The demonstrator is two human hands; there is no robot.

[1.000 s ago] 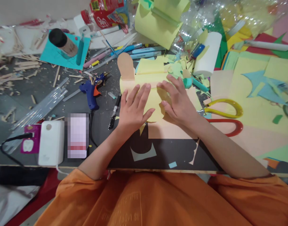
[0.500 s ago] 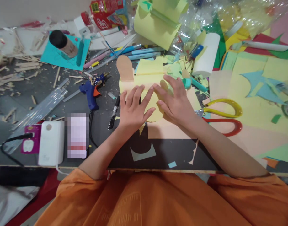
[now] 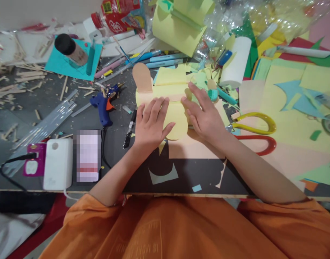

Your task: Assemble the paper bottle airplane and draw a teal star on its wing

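Observation:
A cut piece of pale yellow paper [image 3: 177, 124] with a rounded lower end lies in front of me, a peach strip [image 3: 177, 97] running across its upper part. My left hand [image 3: 152, 121] rests flat on the left side of it, fingers stretched out. On the right side my right hand [image 3: 204, 113] touches the paper with its fingertips, fingers apart and nothing gripped. A tan rounded paper piece [image 3: 142, 77] sticks up at the upper left. Under my right forearm are large scissors with a yellow handle [image 3: 258, 120] and a red handle; their blades are mostly hidden.
Left of my hands lie a black marker [image 3: 129, 128], a blue glue gun [image 3: 101, 108], a phone [image 3: 87, 155] and a white power bank [image 3: 58, 163]. Pens, paper scraps and a white roll [image 3: 239, 61] lie behind. Paper sheets [image 3: 286, 81] cover the right side.
My hands have moved slightly apart, the right one shifting right, and more of the yellow paper shows between them. Both hands stay spread on the paper.

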